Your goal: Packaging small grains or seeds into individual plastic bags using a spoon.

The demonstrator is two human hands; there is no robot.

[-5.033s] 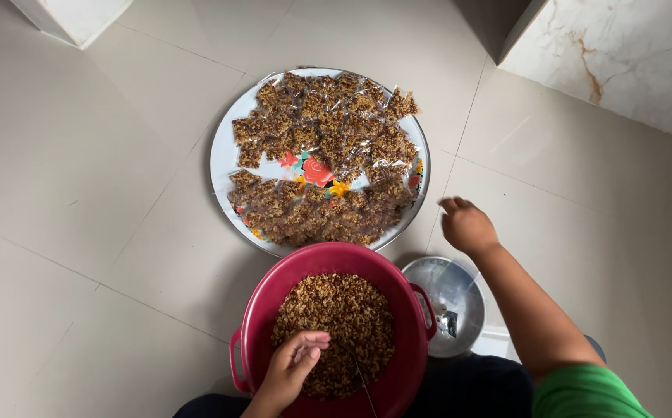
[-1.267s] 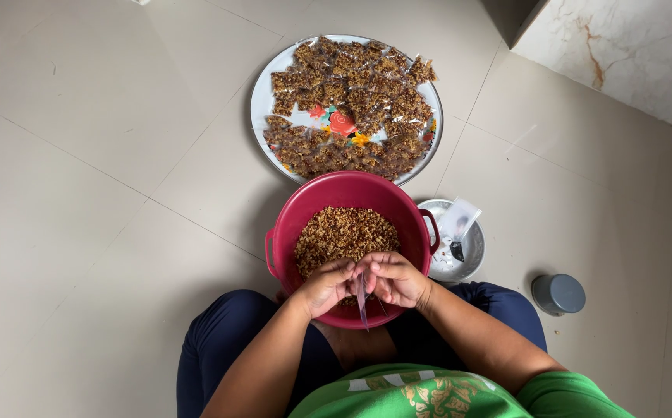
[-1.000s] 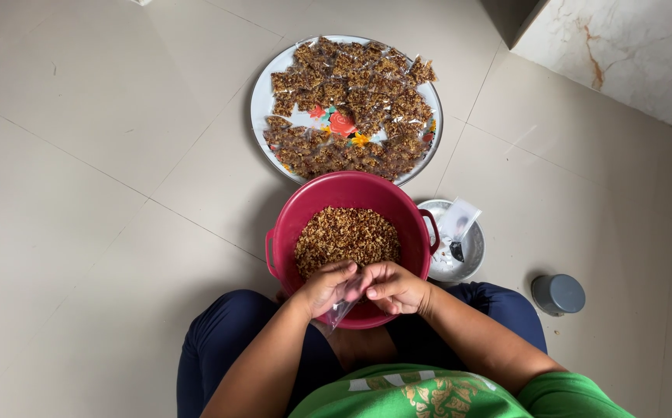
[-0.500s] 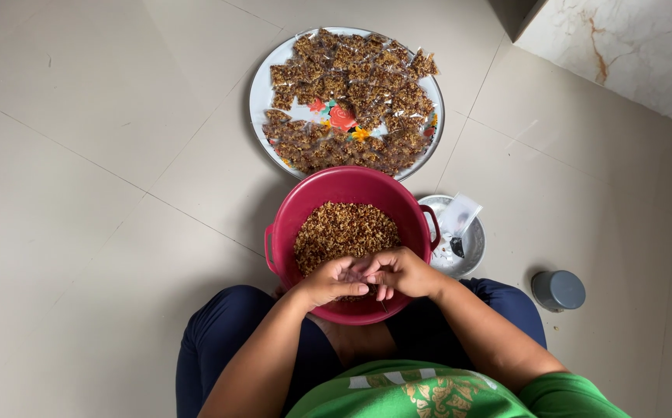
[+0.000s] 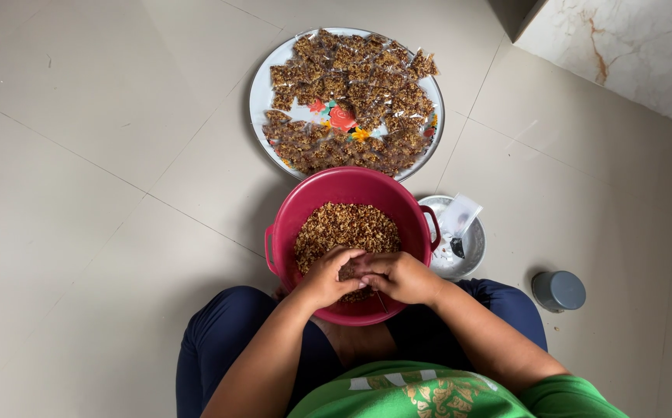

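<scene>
My left hand (image 5: 326, 277) and my right hand (image 5: 399, 276) meet fingertip to fingertip over the near side of a red plastic bowl (image 5: 305, 209). The bowl holds a brown crumbly mix (image 5: 343, 224) and stands on the floor between my knees. Both hands curl around a small clear packet, which the fingers almost wholly hide. A thin edge (image 5: 380, 299) sticks out below my right hand. Beyond the bowl lies a round floral tray (image 5: 262, 85) covered with several filled brown packets (image 5: 351, 108).
A small steel bowl (image 5: 471, 259) with a scrap of clear plastic sits just right of the red bowl. A grey lid (image 5: 559, 290) lies on the tiles further right. A marbled wall base (image 5: 622, 46) rises at the top right. Pale floor tiles (image 5: 80, 193) spread to the left.
Five seconds ago my right hand reached toward the tray and my left was in the mix. Since then both hands have come together at the bowl's near rim and closed tighter, hiding the shiny packet.
</scene>
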